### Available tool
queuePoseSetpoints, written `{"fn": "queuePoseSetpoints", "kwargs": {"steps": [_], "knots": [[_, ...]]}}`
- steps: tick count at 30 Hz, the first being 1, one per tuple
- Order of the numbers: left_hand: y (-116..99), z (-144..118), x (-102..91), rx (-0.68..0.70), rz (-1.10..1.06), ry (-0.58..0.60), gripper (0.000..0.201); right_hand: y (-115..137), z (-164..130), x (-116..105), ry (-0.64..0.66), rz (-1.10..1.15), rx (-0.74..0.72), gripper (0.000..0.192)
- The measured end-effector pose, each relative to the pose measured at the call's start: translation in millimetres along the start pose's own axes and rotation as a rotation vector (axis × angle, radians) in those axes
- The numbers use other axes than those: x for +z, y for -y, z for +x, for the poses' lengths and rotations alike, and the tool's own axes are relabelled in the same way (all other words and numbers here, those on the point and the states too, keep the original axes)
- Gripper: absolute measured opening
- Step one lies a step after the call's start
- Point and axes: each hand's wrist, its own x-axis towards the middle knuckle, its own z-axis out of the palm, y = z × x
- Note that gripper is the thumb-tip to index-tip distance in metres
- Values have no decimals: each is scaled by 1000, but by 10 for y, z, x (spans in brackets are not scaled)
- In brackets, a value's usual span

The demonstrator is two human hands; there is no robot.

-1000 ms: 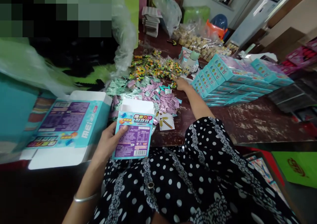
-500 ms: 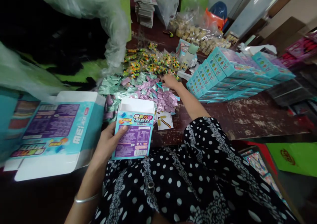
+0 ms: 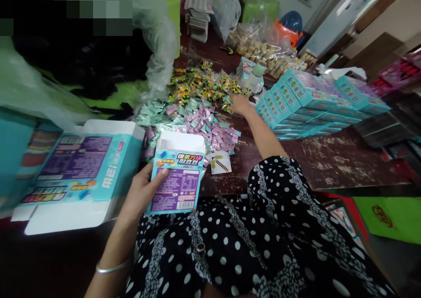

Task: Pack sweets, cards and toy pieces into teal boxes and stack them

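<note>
My left hand (image 3: 146, 186) is closed round a small turquoise and purple box (image 3: 177, 184), its white top flap standing up. My right hand (image 3: 240, 104) reaches across the table to the right edge of the candy packs (image 3: 210, 85), clear bags of small yellow, orange and green pieces. Its fingertips are partly hidden among them, and what they hold I cannot make out. Between the hands lies a heap of small green and lilac sachets (image 3: 197, 122). A white card (image 3: 221, 162) with a pixel pickaxe picture lies just right of the held box.
Left stands a large open turquoise carton (image 3: 126, 157). Stacked turquoise boxes (image 3: 296, 100) fill the right side, near a bottle with a green cap (image 3: 256, 78). Behind are a bag of pale pieces (image 3: 269, 52) and a paper stack (image 3: 198, 19). Another person's dark clothing (image 3: 98, 56) shows upper left.
My right hand has moved right, away from the lilac sachets to the edge of the bagged pieces. My left hand keeps the box in about the same place.
</note>
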Motion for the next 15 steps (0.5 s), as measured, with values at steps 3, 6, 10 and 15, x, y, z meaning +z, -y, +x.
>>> {"fn": "queuePoseSetpoints", "kwargs": {"steps": [3,6,10,15], "knots": [[-70,-16,59,14,15,11,79,71,-42,188,30,3,2,58],[-114,-59,70,38,16,-4,78,179,-72,301,12,10,-7,56],[-128,-139,5,69,36,-26,76,216,-59,175,-91,47,12,51],[-190,-205,-39,111,79,-43,68,288,69,-275,-369,404,-164,42]]}}
